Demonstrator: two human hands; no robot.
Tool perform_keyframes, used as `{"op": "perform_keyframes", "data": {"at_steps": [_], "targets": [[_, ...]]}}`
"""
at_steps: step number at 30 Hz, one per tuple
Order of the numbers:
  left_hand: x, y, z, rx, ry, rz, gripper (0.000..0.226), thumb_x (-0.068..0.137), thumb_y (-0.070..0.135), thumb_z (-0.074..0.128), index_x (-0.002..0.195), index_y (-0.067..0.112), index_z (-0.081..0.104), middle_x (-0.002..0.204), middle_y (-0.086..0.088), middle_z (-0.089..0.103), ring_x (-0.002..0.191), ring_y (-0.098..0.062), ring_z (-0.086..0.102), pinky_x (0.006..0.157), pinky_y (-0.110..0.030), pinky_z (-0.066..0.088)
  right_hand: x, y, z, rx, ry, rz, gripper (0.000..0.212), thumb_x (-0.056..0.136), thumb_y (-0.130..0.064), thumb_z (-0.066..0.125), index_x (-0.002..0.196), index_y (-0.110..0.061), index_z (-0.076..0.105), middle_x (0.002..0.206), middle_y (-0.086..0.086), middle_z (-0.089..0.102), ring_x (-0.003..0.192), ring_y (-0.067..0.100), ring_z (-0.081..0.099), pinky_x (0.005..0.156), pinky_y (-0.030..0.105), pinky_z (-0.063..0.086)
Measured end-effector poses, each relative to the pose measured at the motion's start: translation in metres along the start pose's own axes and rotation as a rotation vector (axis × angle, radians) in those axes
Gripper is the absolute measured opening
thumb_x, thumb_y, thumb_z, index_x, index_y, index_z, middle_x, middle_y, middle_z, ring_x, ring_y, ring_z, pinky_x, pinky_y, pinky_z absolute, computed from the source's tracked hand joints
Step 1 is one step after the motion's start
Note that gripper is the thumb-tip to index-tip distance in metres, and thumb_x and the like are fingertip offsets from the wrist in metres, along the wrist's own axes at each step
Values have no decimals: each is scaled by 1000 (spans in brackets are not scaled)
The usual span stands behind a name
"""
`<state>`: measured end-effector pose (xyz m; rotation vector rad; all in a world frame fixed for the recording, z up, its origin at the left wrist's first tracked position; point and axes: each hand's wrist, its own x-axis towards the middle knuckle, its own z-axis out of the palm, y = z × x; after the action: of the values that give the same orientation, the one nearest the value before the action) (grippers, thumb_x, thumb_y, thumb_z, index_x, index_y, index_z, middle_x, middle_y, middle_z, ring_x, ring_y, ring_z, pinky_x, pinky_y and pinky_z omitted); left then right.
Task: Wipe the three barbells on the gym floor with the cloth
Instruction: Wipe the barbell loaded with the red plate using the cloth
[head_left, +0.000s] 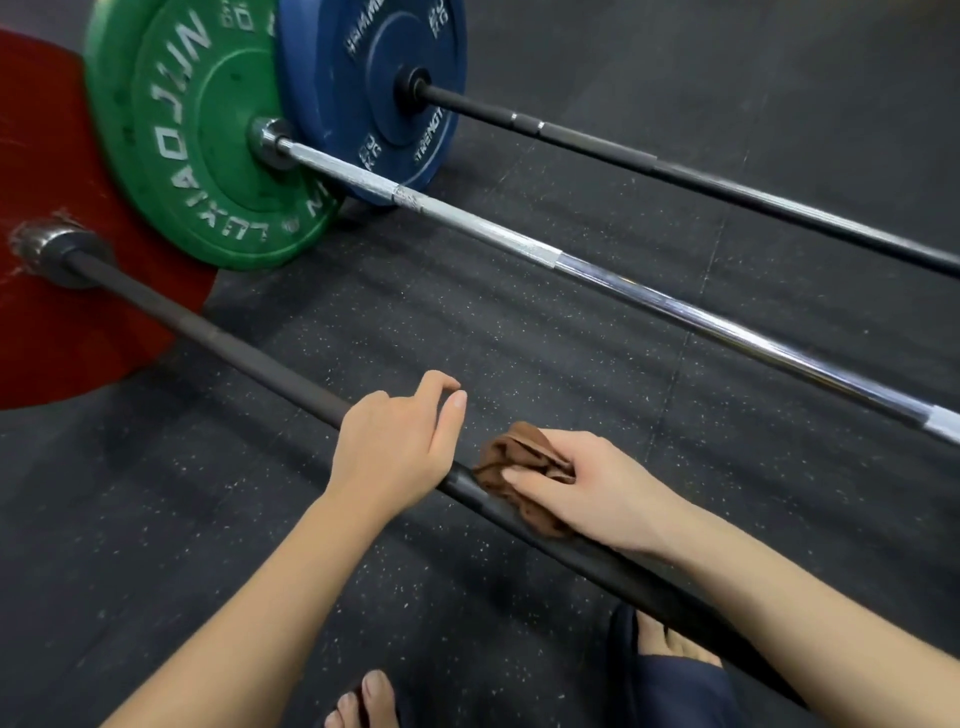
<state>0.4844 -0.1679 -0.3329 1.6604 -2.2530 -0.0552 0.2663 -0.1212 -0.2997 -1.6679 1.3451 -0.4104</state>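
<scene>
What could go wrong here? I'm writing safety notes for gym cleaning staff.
The nearest barbell rests on round plates, and bare toes sit close beside it; if pushing on it makes it roll, it might catch them. The brown cloth, bunched under the right hand, touches only part of the shaft, so the underside may get missed. The left hand rests loosely on the bar, fingers uncurled, steadying it little.

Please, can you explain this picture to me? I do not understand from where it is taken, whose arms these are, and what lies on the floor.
The camera sits on a person's head and looks down, so the arms are that person's own. Three barbells lie on the dark gym floor: the near bar with a red plate, the silver bar with a green plate, the far bar with a blue plate. The right hand presses a brown cloth onto the near bar. The left hand rests over that bar, fingers loose, holding nothing.
</scene>
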Motion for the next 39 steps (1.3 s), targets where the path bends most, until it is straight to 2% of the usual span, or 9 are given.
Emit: {"op": "perform_keyframes", "data": {"at_steps": [3, 7, 10, 14, 17, 23, 28, 36, 39], "targets": [[-2, -3, 1, -26, -7, 5, 56, 102, 50, 13, 121, 22, 58, 56, 3, 62, 55, -27, 51, 59, -36, 30, 13, -3, 9, 10, 48, -8, 11, 96, -43, 62, 105, -40, 68, 89, -17, 73, 83, 2, 65, 88, 33, 55], [-2, -4, 1, -17, -42, 12, 52, 103, 50, 15, 118, 24, 57, 52, 5, 57, 51, -22, 47, 57, -35, 30, -2, 3, 4, 116, 35, 13, 10, 101, -34, 62, 105, -36, 71, 82, -13, 73, 71, -2, 61, 79, 22, 51], [-1, -4, -2, -9, -74, 16, 49, 103, 49, 15, 112, 25, 57, 49, 4, 54, 49, -21, 47, 57, -34, 31, -25, 13, -7, 101, 44, 55, 18, 100, -31, 63, 95, -47, 70, 82, -18, 73, 73, -7, 62, 75, 12, 45], [0, 2, -12, -6, -112, 46, 47, 103, 49, 19, 105, 25, 58, 43, 4, 50, 45, -19, 47, 52, -29, 27, -61, 24, -21, 18, 80, 125, 9, 98, -34, 64, 101, -41, 69, 90, -15, 74, 85, 6, 69, 87, 29, 55], [3, 6, -18, 28, -106, 59, 47, 102, 49, 19, 101, 24, 59, 39, 5, 44, 41, -13, 43, 52, -18, 15, -83, 33, -29, -22, 100, 147, 12, 97, -36, 64, 106, -42, 69, 98, -20, 74, 91, 0, 68, 93, 33, 54], [5, 11, -24, 88, -211, 13, 30, 110, 43, 28, 109, 26, 53, 55, 4, 53, 66, -25, 56, 62, -36, 23, -107, 42, -38, -126, 116, 170, 14, 98, -44, 62, 101, -57, 64, 98, -33, 69, 93, -9, 64, 88, 23, 51], [10, 21, -33, 65, -404, 64, 37, 110, 47, 23, 91, 22, 43, 66, 1, 57, 74, -30, 59, 68, -38, 28, -114, 47, -45, -133, 83, 209, 16, 97, -49, 60, 111, -45, 66, 101, -23, 73, 95, -2, 67, 95, 32, 53], [-5, 85, -24, -15, -574, 224, 49, 107, 57, 12, 84, 24, 40, 82, 3, 61, 78, -24, 59, 80, -41, 49, -119, 56, -50, -111, 53, 170, 15, 100, -44, 59, 102, -32, 68, 94, -16, 73, 88, 3, 66, 86, 25, 51], [-15, 110, -14, 43, -563, 382, 56, 102, 63, 5, 82, 26, 42, 78, 6, 61, 74, -18, 58, 69, -38, 45, -140, 70, -57, -130, 68, 184, 13, 99, -45, 59, 100, -34, 66, 92, -18, 72, 86, 1, 66, 87, 29, 53]]}}
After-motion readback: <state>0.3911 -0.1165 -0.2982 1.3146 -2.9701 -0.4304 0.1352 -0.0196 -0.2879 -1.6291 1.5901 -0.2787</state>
